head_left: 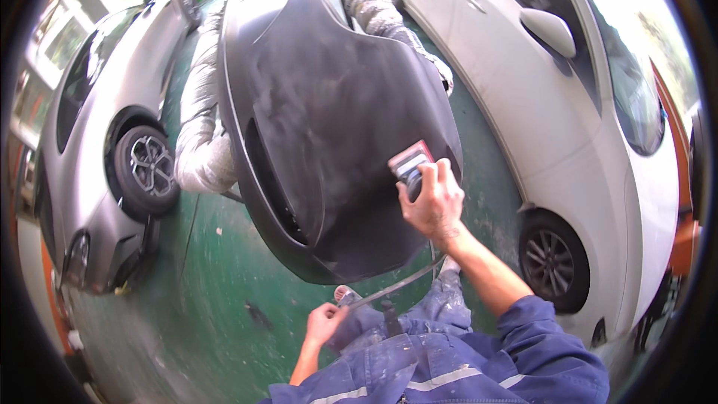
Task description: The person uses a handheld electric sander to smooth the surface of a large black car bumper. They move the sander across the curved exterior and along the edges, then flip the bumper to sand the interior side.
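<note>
In front of me a dark, matt car bumper (329, 105) rests on a stand, with cloudy, dusty patches over its surface. My right hand (434, 206) is closed round a sanding block (410, 160) with a reddish edge, which lies against the bumper's right part. Its underside is hidden. Below the bumper's near edge, my left hand (324, 323) is closed round a thin grey hose (396, 285). That hose runs up to the right, toward my right forearm; its far end cannot be made out.
Wrapped, padded stand arms (200, 112) flank the bumper. A grey car (112, 112) stands at the left, a white car (508, 67) close at the right. The floor (217, 292) is green and scuffed, with a dark mark near my left hand.
</note>
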`<state>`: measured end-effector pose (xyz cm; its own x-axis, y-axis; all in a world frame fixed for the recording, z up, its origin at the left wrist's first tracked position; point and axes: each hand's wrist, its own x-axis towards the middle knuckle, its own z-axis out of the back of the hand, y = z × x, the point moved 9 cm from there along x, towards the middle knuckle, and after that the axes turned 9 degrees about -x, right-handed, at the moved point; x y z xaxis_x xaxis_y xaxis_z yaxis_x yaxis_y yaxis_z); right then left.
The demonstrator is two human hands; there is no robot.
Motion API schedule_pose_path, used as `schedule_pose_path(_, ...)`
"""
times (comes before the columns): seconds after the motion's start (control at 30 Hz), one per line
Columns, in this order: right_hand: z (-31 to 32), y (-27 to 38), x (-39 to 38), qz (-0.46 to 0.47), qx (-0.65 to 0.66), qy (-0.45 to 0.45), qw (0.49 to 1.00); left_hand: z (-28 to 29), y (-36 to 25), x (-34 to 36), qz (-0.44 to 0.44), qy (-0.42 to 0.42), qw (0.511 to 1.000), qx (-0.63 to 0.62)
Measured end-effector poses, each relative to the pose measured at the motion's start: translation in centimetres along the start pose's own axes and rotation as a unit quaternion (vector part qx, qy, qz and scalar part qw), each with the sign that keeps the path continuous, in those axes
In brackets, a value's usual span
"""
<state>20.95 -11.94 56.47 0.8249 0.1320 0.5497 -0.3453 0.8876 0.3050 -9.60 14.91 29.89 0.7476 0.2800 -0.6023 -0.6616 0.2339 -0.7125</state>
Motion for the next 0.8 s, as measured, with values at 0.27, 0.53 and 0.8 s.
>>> schedule_pose_path(0.27,-4.3,8.3,-9.0,-0.039,0.055,-0.035,0.997,13.5,5.9,5.5,0.102,0.018,0.992,-0.071)
schedule_pose_path(0.53,-0.7,1.6,-5.2,-0.119,-0.003,-0.095,0.988,11.9,2.8,11.7,0.039,0.097,0.992,-0.071)
schedule_pose_path(0.8,-2.3,9.4,-3.4,-0.087,-0.013,-0.04,0.995,14.9,1.9,14.7,0.009,0.066,0.993,-0.098)
